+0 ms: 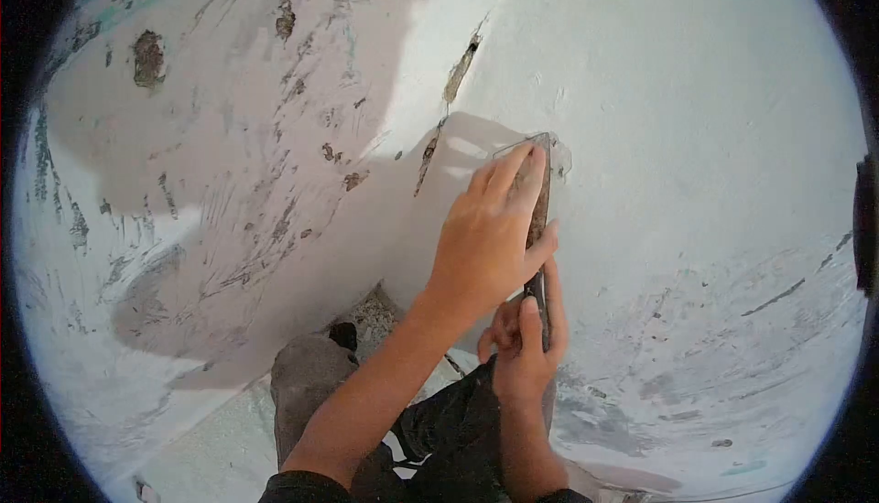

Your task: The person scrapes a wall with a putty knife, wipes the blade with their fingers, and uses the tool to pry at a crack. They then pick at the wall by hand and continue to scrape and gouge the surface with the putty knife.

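A plastering trowel (pixel 541 201) with a dirty, brownish metal blade is held against the pale wall, seen nearly edge-on. My left hand (pixel 485 228) lies along the upper part of the blade, fingers stretched out and the thumb towards its right edge. Below it, my right hand (pixel 526 352) is closed round the handle end, with the index finger straight along the side. Just right of the trowel's tip is a small rough patch (pixel 561 157) on the wall. What lies behind the blade is hidden.
A long crack (pixel 461 68) runs down the wall left of the trowel. Chipped holes (pixel 148 57) and dark scuffs mark the left wall, and grey streaks (pixel 623 393) the lower right. My knee (pixel 307 375) and dark trousers are below, near a debris-covered patch (pixel 374 320) in the corner.
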A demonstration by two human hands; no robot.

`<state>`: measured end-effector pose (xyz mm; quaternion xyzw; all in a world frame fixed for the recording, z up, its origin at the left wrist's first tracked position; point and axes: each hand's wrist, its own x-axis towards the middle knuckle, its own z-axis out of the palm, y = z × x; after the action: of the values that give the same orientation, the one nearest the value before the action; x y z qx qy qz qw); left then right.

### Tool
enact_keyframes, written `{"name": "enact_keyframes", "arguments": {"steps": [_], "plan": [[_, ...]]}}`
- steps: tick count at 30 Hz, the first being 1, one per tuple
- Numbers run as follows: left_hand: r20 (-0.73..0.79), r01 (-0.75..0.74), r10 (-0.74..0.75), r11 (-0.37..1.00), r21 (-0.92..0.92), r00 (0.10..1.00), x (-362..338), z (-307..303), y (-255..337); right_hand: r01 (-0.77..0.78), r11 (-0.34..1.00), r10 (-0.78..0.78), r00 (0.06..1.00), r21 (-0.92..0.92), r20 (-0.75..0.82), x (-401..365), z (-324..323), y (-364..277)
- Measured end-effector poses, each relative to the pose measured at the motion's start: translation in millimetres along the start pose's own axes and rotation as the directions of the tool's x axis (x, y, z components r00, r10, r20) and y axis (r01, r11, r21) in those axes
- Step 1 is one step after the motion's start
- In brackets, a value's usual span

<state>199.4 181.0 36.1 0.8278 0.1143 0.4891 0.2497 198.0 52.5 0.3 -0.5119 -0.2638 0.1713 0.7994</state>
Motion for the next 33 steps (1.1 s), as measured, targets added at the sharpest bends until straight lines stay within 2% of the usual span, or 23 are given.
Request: {"name": "enact_keyframes", "arguments": {"steps": [2, 4, 5, 7, 11, 13, 14, 16, 19, 23, 24, 25, 26, 28, 29, 31, 33], "plan": [[0.003, 0.016, -0.016, 1.0, -0.017, 1.0, -2.9, 0.2, 2.9, 0.008, 0.971, -0.021, 0.998, -0.238, -0.054, 1.2, -2.3, -11.4], [0.118, 0.168, -0.155, 0.98, -0.111, 0.981, -3.4, -4.3, 6.0, 0.004, 0.946, -0.013, 1.0, -0.325, -0.028, 2.1, -6.8, -23.3], [0.117, 0.165, -0.151, 0.979, -0.122, 0.982, -4.6, -5.5, 7.2, -0.008, 0.907, 0.007, 1.0, -0.42, -0.005, 3.6, -8.8, -28.9], [0.195, 0.257, -0.236, 0.963, -0.086, 0.952, -6.8, -7.9, 7.4, -0.019, 0.819, 0.029, 1.0, -0.574, 0.01, 3.8, -9.0, -38.1], [0.231, 0.217, -0.168, 0.954, -0.206, 0.958, -5.9, -11.8, -3.5, 0.008, 0.711, 0.021, 0.999, -0.703, 0.033, 3.8, -13.8, -37.1], [0.509, 0.549, -0.297, 0.695, -0.465, 0.808, -6.0, -19.1, -0.6, 0.065, 0.595, -0.006, 0.997, -0.801, 0.076, 5.7, -14.7, -34.9], [0.507, 0.551, -0.3, 0.691, -0.468, 0.808, -6.7, -18.8, -1.5, 0.066, 0.591, -0.003, 0.997, -0.804, 0.079, 5.3, -13.6, -34.3], [0.424, 0.481, -0.259, 0.651, -0.588, 0.868, -7.6, -15.9, -4.4, 0.082, 0.602, -0.054, 0.997, -0.794, 0.062, 4.0, -10.1, -30.9], [0.437, 0.489, -0.24, 0.582, -0.65, 0.867, -10.8, -10.0, -11.3, 0.108, 0.595, -0.126, 0.991, -0.797, 0.041, 1.9, -5.4, -25.2], [0.45, 0.49, -0.203, 0.471, -0.733, 0.869, -9.4, -0.7, -12.3, 0.069, 0.634, -0.097, 0.995, -0.77, 0.01, 3.9, -10.3, -23.1], [0.368, 0.47, -0.354, 0.268, -0.841, 0.86, -9.7, 1.2, -3.9, 0.075, 0.631, -0.108, 0.994, -0.772, 0.008, 4.1, -9.0, -24.7], [0.307, 0.393, -0.51, 0.068, -0.917, 0.804, -10.5, 4.0, 2.1, 0.08, 0.63, -0.116, 0.993, -0.772, 0.008, 4.4, -7.7, -25.9], [0.31, 0.398, -0.514, 0.066, -0.915, 0.8, -11.3, 8.3, 4.8, 0.074, 0.631, -0.11, 0.994, -0.773, 0.005, 5.3, -7.1, -26.0], [0.435, 0.434, -0.613, -0.162, -0.886, 0.659, -13.5, 16.5, 7.0, 0.067, 0.649, -0.122, 0.992, -0.758, -0.016, 5.8, -6.7, -26.6], [0.441, 0.439, -0.615, -0.167, -0.883, 0.653, -15.1, 21.2, 2.9, 0.032, 0.618, -0.08, 0.997, -0.785, -0.023, 4.6, -7.3, -29.3], [0.591, 0.47, -0.465, -0.359, -0.807, 0.659, -18.5, 32.0, -6.5, 0.043, 0.602, -0.091, 0.996, -0.797, -0.015, 5.9, -12.0, -28.2], [0.593, 0.484, -0.464, -0.342, -0.805, 0.658, -19.5, 34.9, -6.5, 0.056, 0.586, -0.102, 0.995, -0.808, -0.005, 5.1, -13.2, -29.9]]}}
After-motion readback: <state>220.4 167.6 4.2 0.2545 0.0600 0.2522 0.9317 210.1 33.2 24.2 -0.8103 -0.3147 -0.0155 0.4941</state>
